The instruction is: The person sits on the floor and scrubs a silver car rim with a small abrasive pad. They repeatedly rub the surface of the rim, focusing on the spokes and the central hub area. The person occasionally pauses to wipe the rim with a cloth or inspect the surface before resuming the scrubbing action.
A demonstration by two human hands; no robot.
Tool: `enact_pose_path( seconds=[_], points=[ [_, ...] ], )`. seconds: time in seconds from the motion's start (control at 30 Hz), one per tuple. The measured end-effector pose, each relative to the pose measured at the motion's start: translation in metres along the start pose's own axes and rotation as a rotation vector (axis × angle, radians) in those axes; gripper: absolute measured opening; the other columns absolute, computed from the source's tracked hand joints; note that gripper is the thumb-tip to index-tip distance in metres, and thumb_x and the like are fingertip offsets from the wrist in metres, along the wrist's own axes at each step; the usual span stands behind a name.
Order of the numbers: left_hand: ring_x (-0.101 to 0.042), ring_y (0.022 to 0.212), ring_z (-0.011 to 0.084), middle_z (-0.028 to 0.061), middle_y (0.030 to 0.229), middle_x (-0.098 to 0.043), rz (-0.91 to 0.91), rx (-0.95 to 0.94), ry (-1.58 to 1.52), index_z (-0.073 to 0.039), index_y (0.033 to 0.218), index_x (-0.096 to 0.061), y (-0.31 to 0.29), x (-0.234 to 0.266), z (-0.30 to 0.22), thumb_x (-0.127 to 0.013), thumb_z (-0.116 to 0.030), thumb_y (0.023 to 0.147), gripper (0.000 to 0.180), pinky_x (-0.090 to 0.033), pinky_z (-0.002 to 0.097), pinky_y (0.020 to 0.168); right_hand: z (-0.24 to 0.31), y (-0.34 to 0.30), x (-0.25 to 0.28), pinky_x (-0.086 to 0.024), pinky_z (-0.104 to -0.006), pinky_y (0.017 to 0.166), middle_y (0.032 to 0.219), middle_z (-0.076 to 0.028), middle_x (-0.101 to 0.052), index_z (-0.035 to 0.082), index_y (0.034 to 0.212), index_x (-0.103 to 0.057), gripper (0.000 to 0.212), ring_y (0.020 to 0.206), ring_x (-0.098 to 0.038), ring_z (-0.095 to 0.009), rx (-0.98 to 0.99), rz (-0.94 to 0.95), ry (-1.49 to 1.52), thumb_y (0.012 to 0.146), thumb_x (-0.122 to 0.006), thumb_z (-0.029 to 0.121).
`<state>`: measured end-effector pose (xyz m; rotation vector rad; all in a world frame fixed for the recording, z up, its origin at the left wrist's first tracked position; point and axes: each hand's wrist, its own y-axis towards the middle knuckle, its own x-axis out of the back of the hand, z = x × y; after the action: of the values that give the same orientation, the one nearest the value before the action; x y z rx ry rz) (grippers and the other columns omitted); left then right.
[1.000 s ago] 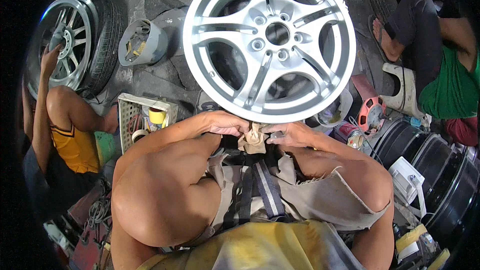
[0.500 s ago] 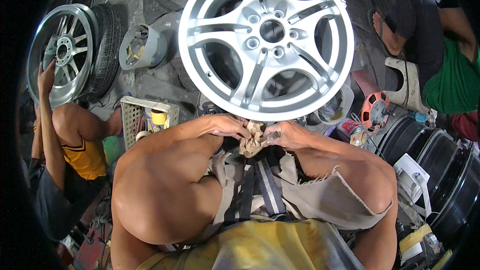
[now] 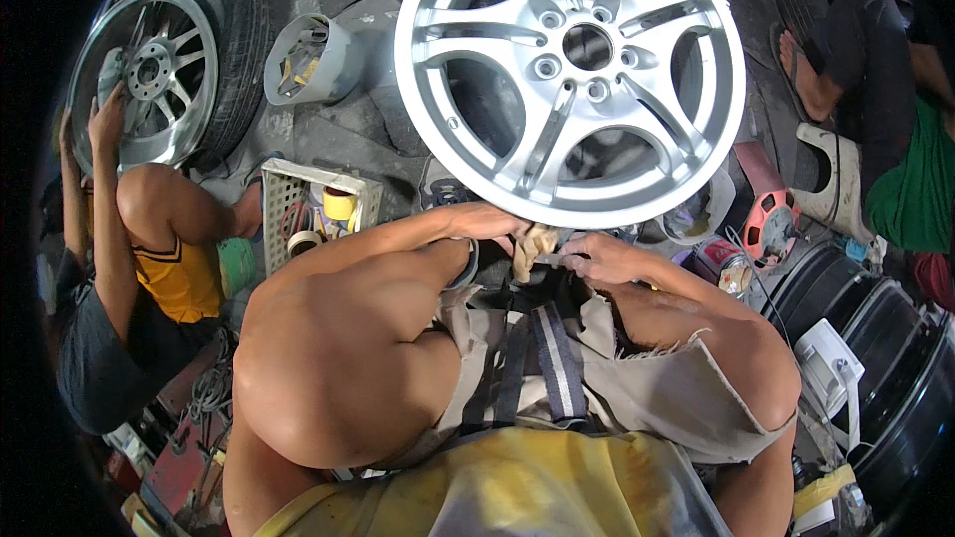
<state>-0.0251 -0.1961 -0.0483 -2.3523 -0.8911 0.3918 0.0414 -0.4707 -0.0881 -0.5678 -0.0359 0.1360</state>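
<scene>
A large silver alloy wheel rim (image 3: 619, 89) with broad spokes stands in front of my knees, its face toward me. Just below its lower edge, my left hand (image 3: 505, 226) is closed on a crumpled tan cloth (image 3: 534, 251). My right hand (image 3: 601, 259) is closed beside it, pinching a thin, flat grey piece (image 3: 550, 260) whose tip meets the cloth. What kind of tool or strip this is cannot be made out. Some of my left fingers are hidden behind the cloth and the rim's edge.
Left, a person (image 3: 99, 268) holds a pad against another wheel rim (image 3: 149, 70). A grey bucket (image 3: 343, 70) and a basket (image 3: 368, 204) with tape rolls stand nearby. To the right are a can (image 3: 724, 264), black wheels (image 3: 846, 323) and another person's leg (image 3: 811, 80).
The whole view has shifted, so things sit farther right. The cloth looks narrower between my hands, and the grey piece in my right hand shows more clearly. The person at left has moved their hands.
</scene>
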Motion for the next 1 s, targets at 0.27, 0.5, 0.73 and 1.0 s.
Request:
enact_pose_path(
  seconds=[0.27, 0.5, 0.73, 1.0],
  points=[
    [-0.063, 0.086, 0.0134, 0.0054, 0.103, -0.069, 0.029, -0.002, -0.044, -0.007, 0.130, -0.067, 0.018, -0.009, 0.017, -0.054, -0.026, 0.104, 0.035, -0.055, 0.0284, 0.077, 0.008, 0.013, -0.009, -0.056, -0.0273, 0.056, 0.090, -0.009, -0.069, -0.001, 0.117, -0.059, 0.025, 0.069, -0.068, -0.014, -0.125, -0.046, 0.482, 0.111, -0.043, 0.017],
    [-0.060, 0.075, 0.0112, 0.0020, 0.091, -0.067, 0.121, 0.072, -0.146, -0.005, 0.123, -0.069, 0.025, -0.031, 0.052, -0.051, -0.026, 0.106, 0.032, -0.053, 0.0272, 0.067, 0.033, 0.007, 0.001, -0.049, -0.0263, 0.052, 0.075, -0.003, -0.061, 0.003, 0.102, -0.060, 0.029, 0.060, -0.059, -0.010, -0.154, -0.014, 0.488, 0.110, -0.049, 0.028],
    [-0.055, 0.074, 0.0051, -0.0035, 0.087, -0.065, 0.186, 0.065, -0.362, -0.003, 0.108, -0.071, -0.001, -0.015, 0.044, -0.056, -0.018, 0.103, 0.022, -0.047, 0.0256, 0.062, 0.039, 0.005, 0.005, -0.034, -0.0252, 0.057, 0.069, 0.007, -0.043, 0.010, 0.084, -0.058, 0.045, 0.062, -0.039, -0.008, -0.049, 0.014, 0.488, 0.110, -0.049, 0.046],
    [-0.059, 0.082, 0.0103, 0.0012, 0.090, -0.069, -0.143, -0.041, -0.407, -0.002, 0.101, -0.070, -0.065, -0.007, 0.100, -0.054, -0.015, 0.101, 0.021, -0.051, 0.0299, 0.073, 0.017, -0.066, -0.001, -0.038, -0.0254, 0.064, 0.072, 0.007, -0.046, 0.007, 0.086, -0.060, 0.042, 0.070, -0.042, -0.006, -0.248, -0.231, 0.658, 0.108, -0.055, 0.042]
  ],
)
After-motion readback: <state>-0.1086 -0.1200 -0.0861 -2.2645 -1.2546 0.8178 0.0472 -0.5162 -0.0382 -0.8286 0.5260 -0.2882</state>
